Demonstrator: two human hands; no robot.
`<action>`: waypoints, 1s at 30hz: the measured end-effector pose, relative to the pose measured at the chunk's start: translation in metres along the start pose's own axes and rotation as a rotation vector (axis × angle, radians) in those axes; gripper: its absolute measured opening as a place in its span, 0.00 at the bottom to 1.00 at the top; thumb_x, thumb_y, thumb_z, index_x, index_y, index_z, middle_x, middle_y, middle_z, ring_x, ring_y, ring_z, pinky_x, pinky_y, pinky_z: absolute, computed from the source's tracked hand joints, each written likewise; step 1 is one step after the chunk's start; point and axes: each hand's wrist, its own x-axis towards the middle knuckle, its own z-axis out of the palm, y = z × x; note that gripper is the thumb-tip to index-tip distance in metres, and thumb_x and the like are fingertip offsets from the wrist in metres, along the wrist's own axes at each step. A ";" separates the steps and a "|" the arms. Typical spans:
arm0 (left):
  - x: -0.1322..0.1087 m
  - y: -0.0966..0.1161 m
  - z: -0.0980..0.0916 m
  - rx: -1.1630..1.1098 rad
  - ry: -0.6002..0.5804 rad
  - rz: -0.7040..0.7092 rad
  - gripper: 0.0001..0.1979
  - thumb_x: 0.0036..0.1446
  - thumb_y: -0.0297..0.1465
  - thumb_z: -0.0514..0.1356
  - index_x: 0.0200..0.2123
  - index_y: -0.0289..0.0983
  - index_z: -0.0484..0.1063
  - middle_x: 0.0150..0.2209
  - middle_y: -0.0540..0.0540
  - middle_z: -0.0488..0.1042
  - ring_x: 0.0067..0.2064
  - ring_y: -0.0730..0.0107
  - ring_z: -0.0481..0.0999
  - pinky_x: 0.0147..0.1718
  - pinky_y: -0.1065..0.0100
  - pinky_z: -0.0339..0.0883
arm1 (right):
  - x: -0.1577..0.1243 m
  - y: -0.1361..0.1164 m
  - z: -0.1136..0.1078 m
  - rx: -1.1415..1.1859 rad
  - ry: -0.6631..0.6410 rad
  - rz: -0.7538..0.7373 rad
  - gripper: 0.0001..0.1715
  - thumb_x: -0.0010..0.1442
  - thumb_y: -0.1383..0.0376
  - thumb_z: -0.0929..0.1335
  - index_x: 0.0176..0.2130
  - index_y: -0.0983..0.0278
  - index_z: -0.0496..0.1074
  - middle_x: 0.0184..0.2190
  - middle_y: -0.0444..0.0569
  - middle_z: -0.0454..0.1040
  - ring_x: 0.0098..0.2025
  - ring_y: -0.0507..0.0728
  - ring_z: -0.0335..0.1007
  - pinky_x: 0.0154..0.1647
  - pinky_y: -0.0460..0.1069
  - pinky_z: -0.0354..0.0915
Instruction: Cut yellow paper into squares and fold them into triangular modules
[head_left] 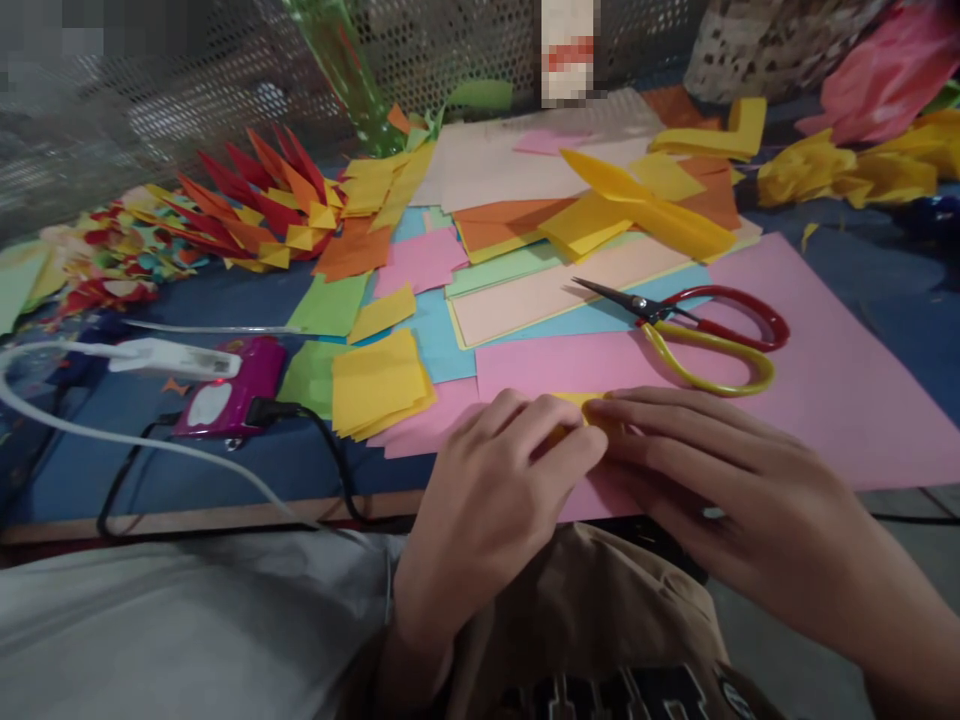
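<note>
While my left hand and right hand both have their grip pinched on one yellow paper by the counter's front edge, I count one pair of scissors beyond.

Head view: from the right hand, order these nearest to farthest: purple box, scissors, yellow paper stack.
1. Scissors: just beyond the right hand.
2. Yellow paper stack: leftward, past the left hand.
3. Purple box: farther left, cables attached.
</note>
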 end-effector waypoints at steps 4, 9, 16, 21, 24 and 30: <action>-0.004 -0.001 0.001 0.025 0.021 0.007 0.12 0.78 0.31 0.60 0.61 0.41 0.73 0.54 0.50 0.80 0.52 0.61 0.76 0.50 0.57 0.71 | 0.002 -0.003 0.001 0.054 0.035 0.045 0.14 0.74 0.71 0.71 0.57 0.63 0.77 0.64 0.50 0.79 0.68 0.54 0.73 0.75 0.48 0.65; -0.003 -0.001 0.002 0.028 0.049 0.017 0.06 0.78 0.32 0.60 0.52 0.40 0.76 0.50 0.50 0.81 0.49 0.61 0.76 0.49 0.56 0.72 | 0.005 -0.008 0.000 0.102 0.047 0.104 0.13 0.74 0.69 0.72 0.58 0.64 0.78 0.63 0.48 0.81 0.66 0.53 0.75 0.74 0.48 0.66; -0.008 -0.001 0.005 0.000 0.147 0.094 0.07 0.77 0.26 0.60 0.49 0.39 0.78 0.49 0.49 0.83 0.49 0.61 0.78 0.51 0.58 0.77 | 0.001 -0.006 0.000 0.031 0.019 0.043 0.15 0.73 0.72 0.72 0.58 0.63 0.78 0.66 0.48 0.79 0.69 0.55 0.73 0.74 0.51 0.68; -0.014 -0.006 0.006 0.002 0.227 0.199 0.05 0.75 0.26 0.63 0.49 0.36 0.80 0.46 0.48 0.86 0.48 0.64 0.82 0.50 0.62 0.79 | -0.012 0.001 0.000 -0.038 -0.042 -0.044 0.23 0.72 0.74 0.71 0.63 0.64 0.77 0.71 0.49 0.75 0.74 0.62 0.69 0.76 0.58 0.69; -0.015 -0.008 0.005 -0.011 0.233 0.203 0.06 0.75 0.26 0.63 0.50 0.37 0.81 0.46 0.49 0.87 0.49 0.66 0.84 0.51 0.63 0.80 | -0.017 0.004 -0.001 -0.055 -0.036 -0.101 0.22 0.71 0.74 0.72 0.62 0.65 0.77 0.70 0.52 0.76 0.74 0.67 0.70 0.72 0.63 0.74; -0.016 -0.006 0.001 -0.007 0.172 0.165 0.07 0.74 0.24 0.64 0.49 0.40 0.81 0.49 0.51 0.88 0.51 0.66 0.85 0.51 0.63 0.81 | -0.021 0.005 -0.005 -0.004 -0.076 -0.098 0.20 0.74 0.75 0.67 0.59 0.63 0.79 0.70 0.51 0.76 0.74 0.66 0.70 0.73 0.65 0.76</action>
